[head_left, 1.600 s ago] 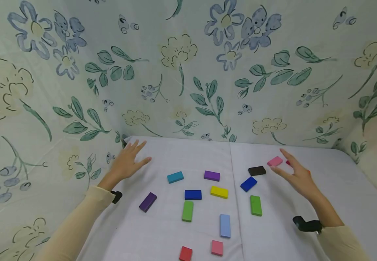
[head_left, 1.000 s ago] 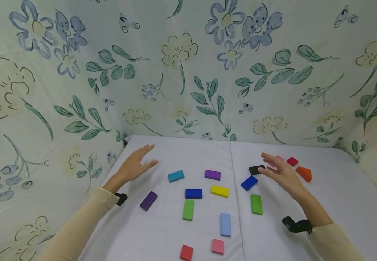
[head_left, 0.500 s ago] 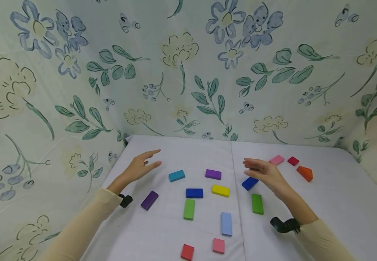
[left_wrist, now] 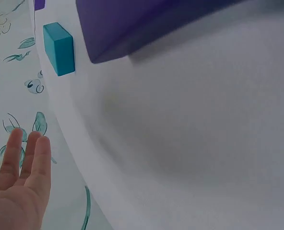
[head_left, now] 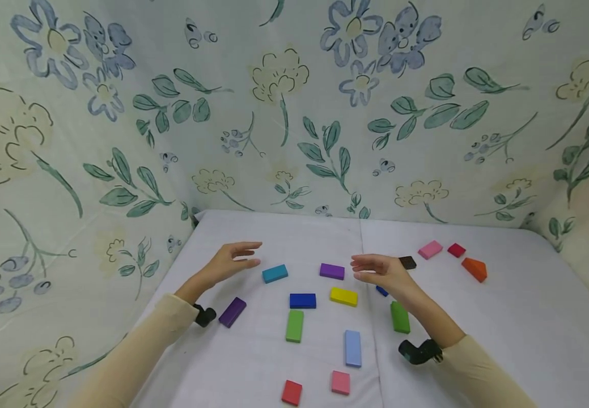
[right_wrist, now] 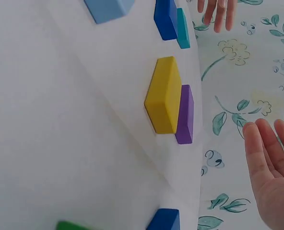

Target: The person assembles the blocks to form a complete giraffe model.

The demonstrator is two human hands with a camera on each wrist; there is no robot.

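Observation:
My left hand (head_left: pixel 225 264) hovers over the white table, fingers extended, beside a teal block (head_left: pixel 275 273). A dark purple block (head_left: pixel 232 312) lies below its wrist. My right hand (head_left: pixel 383 273), also with extended fingers and nothing in it, is above the table just right of a purple block (head_left: pixel 332 271). A yellow block (head_left: pixel 343 296) lies below and left of it. The right hand partly covers a blue block (head_left: pixel 382 291) and a black block (head_left: pixel 407 262). In the right wrist view the yellow block (right_wrist: pixel 163 96) stands in front of the purple one (right_wrist: pixel 185 115).
Between the hands lie a dark blue block (head_left: pixel 303 301) and a green block (head_left: pixel 295 326). Nearer are light blue (head_left: pixel 352 348), pink (head_left: pixel 340 382) and red (head_left: pixel 292 392) blocks. Another green block (head_left: pixel 399 317) is under the right forearm. Pink (head_left: pixel 430 250), crimson (head_left: pixel 456 250) and orange (head_left: pixel 474 269) pieces lie back right.
My right hand has swept left from over the pink block at the back right to near the purple block. My left hand has moved right and slightly nearer. The blocks have stayed put.

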